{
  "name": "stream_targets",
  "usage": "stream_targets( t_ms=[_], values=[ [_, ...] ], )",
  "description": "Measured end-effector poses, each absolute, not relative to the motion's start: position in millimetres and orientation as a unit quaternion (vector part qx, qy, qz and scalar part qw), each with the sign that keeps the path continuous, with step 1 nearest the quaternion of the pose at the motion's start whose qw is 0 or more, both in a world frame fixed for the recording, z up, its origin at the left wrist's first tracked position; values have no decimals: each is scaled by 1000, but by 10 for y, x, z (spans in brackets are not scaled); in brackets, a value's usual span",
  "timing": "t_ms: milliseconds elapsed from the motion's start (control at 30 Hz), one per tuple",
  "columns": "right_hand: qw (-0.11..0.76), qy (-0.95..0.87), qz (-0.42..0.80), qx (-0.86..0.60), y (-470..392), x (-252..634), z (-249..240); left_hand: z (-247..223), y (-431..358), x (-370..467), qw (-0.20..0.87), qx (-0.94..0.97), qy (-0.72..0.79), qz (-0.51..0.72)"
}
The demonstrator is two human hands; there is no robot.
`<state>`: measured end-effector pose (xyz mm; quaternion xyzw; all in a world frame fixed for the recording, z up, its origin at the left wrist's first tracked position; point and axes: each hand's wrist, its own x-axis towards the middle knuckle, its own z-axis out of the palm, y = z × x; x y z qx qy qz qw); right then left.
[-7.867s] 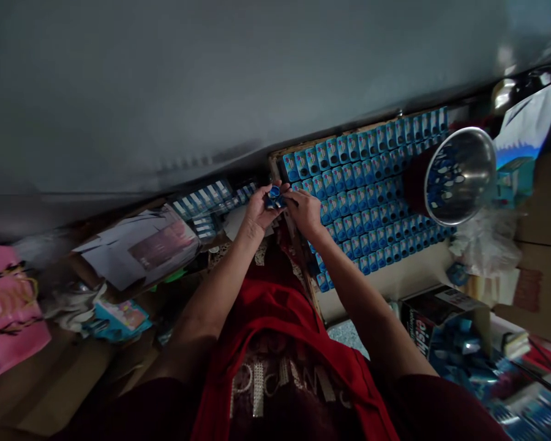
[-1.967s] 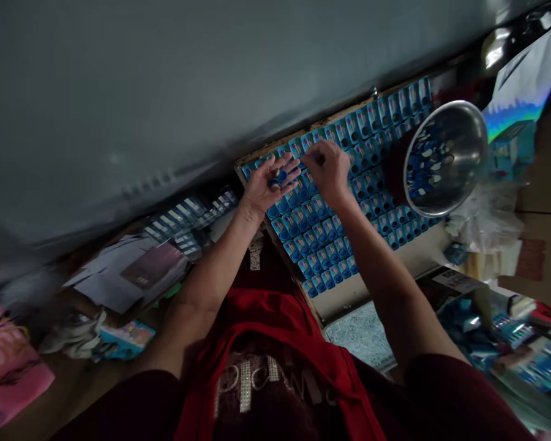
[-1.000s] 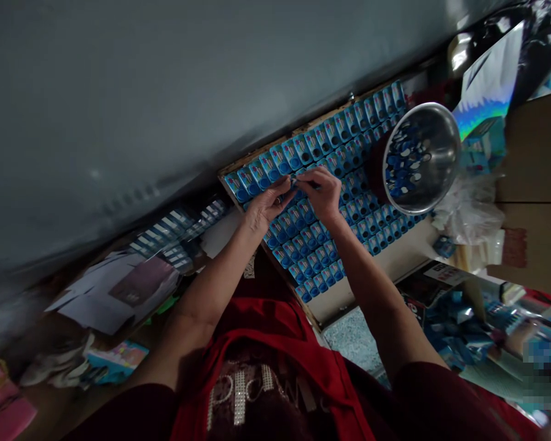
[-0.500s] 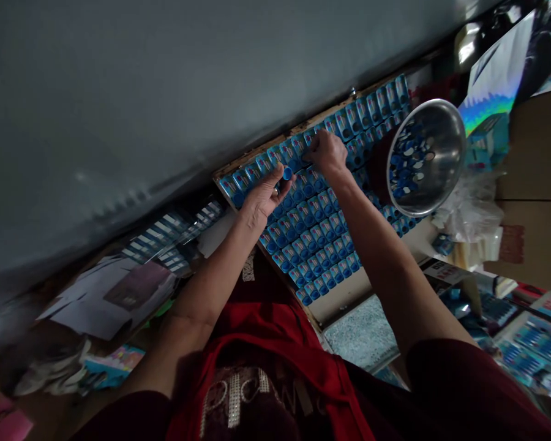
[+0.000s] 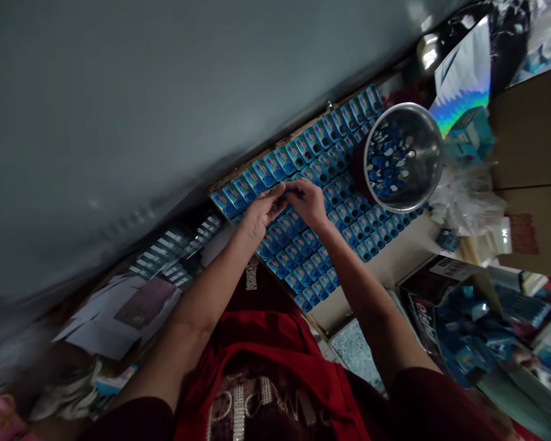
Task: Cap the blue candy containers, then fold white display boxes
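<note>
My left hand [image 5: 265,209] is closed, thumb up, over the rows of blue blister-like packs [image 5: 316,138] on a tilted board. A small round blue piece showed between its fingers earlier; now the fingers mostly hide it. Against its fingertips, my right hand [image 5: 310,203] is closed in a pinch, and what lies between its fingers is too dark to make out. Each pack has a round recess at one end; some recesses look blue, others dark. To the right, a metal bowl [image 5: 429,160] holds many small blue, white and dark round pieces [image 5: 388,162].
A grey wall [image 5: 156,92] runs along the board's far edge. White papers [image 5: 101,315] lie at the left. Beyond the bowl are clear plastic bags [image 5: 463,199] and a cardboard box [image 5: 530,135]. An open box [image 5: 422,318] with blue packaging stands at the lower right.
My right hand has come back from the packs in the far row to meet my left hand. The view has shifted, so the bowl appears further left.
</note>
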<state>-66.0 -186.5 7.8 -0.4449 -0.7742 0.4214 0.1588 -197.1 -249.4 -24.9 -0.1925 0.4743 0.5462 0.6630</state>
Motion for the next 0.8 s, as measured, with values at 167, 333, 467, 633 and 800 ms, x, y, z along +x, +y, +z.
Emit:
stream_targets(
  t_ms=[167,333,467,633,800],
  values=[
    [207,-731,357,-543,-1324,-602,-105,-147,-2339,-1956,673,-158,481,540],
    [112,-784,250,-557,-713,-746,-374,-77,-2264,-2119,707,-144,447,529],
    [89,-813,243,-522,-409,-804,-652,-83,-2263,-2186,734,-158,407,520],
    [89,-832,244,-491,-226,-817,-701,-60,-2286,-2189,740,-154,381,532],
    [112,-795,255,-538,-928,-830,-248,-29,-2315,-2131,700,-168,408,561]
  ],
)
